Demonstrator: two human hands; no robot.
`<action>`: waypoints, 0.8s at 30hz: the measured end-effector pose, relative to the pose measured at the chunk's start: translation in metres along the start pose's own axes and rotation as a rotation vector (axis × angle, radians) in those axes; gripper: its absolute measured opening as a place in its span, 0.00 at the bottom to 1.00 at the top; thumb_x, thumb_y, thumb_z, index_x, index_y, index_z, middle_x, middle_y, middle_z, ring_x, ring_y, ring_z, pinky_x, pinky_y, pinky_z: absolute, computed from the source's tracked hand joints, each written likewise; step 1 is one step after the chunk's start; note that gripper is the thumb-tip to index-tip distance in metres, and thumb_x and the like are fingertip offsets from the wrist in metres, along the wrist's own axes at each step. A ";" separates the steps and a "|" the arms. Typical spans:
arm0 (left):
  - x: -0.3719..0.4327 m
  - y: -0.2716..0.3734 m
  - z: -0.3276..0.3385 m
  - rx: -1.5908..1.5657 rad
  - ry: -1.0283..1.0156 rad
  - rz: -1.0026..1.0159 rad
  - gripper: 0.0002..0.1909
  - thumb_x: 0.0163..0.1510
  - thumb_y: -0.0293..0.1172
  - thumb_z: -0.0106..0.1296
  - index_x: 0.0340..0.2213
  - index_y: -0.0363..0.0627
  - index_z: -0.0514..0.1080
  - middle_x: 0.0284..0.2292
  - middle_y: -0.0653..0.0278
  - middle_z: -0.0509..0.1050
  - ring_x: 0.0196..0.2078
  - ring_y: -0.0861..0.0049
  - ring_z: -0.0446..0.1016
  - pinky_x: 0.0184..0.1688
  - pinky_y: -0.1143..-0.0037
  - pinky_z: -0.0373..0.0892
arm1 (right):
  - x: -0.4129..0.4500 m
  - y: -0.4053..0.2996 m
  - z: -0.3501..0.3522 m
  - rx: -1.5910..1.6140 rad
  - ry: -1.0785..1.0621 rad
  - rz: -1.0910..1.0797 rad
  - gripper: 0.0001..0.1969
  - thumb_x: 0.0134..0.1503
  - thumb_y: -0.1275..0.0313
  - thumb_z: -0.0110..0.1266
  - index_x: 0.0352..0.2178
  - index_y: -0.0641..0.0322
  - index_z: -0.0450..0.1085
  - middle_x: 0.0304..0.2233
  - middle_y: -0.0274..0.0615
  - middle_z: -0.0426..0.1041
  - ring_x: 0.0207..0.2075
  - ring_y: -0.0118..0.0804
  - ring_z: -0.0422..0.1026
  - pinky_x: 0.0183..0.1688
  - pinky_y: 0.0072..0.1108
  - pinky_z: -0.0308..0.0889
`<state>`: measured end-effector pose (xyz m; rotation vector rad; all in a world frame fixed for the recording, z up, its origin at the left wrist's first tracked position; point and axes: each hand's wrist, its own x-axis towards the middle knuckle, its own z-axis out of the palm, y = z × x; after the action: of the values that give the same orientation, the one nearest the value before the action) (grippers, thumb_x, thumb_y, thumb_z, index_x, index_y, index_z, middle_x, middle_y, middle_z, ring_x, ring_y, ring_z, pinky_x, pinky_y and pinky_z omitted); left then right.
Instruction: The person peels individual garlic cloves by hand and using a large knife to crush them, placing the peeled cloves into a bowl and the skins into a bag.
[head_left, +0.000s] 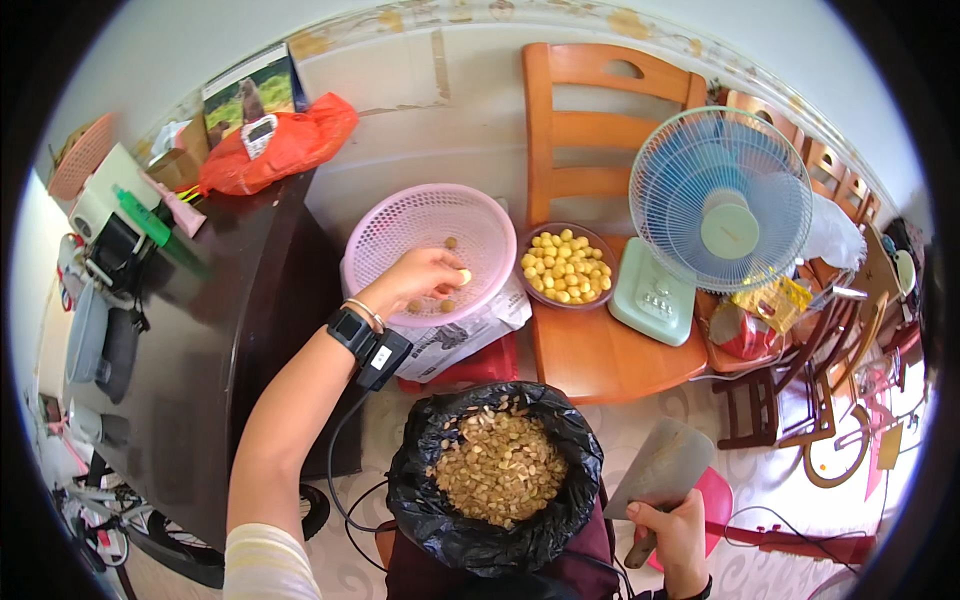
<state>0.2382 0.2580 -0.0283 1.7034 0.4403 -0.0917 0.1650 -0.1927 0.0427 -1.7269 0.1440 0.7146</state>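
Note:
My left hand (421, 274) is inside the pink perforated plastic basket (367, 232), its fingers closed on a small pale-yellow round piece (465, 277). A few small brown balls (448, 306) lie around it on the basket's floor. My right hand (673, 529) grips the handle of a broad-bladed cleaver (663, 457), blade pointing up, right of my lap. Between my hands, a container lined with a black plastic bag (420, 517) holds a heap of brown and pale peelings (502, 469). A bowl of round yellow pieces (566, 266) sits on the wooden chair (592, 371) ahead.
A pale green electric fan (652, 292) stands on the chair beside the bowl. At left is a dark table (217, 337) with an orange-red plastic bag (277, 154) and a desk calendar (251, 90). A cable (334, 465) hangs from my left wrist device. A pink stool (716, 495) is at right.

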 end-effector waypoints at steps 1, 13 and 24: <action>0.009 0.004 0.014 -0.002 -0.013 -0.001 0.14 0.48 0.32 0.57 0.36 0.36 0.72 0.28 0.65 0.73 0.28 0.82 0.71 0.31 0.82 0.69 | 0.003 0.001 0.001 0.001 0.012 0.006 0.04 0.41 0.84 0.58 0.19 0.69 0.70 0.15 0.36 0.69 0.13 0.26 0.64 0.18 0.16 0.57; 0.154 -0.027 0.139 0.103 -0.021 -0.060 0.11 0.46 0.33 0.58 0.20 0.38 0.72 0.20 0.62 0.72 0.21 0.78 0.71 0.22 0.79 0.69 | 0.021 0.010 -0.011 0.245 0.038 -0.031 0.04 0.41 0.84 0.60 0.21 0.71 0.71 0.17 0.38 0.70 0.14 0.26 0.64 0.19 0.17 0.59; 0.102 -0.019 -0.012 0.324 0.135 0.114 0.16 0.51 0.31 0.52 0.40 0.35 0.71 0.32 0.59 0.75 0.29 0.78 0.74 0.32 0.77 0.70 | 0.030 0.010 -0.014 0.379 0.038 -0.005 0.05 0.41 0.86 0.58 0.20 0.70 0.70 0.16 0.38 0.69 0.13 0.26 0.63 0.17 0.16 0.57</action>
<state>0.3238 0.2960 -0.0749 2.0584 0.4446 0.0376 0.1900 -0.1999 0.0194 -1.3780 0.2823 0.6070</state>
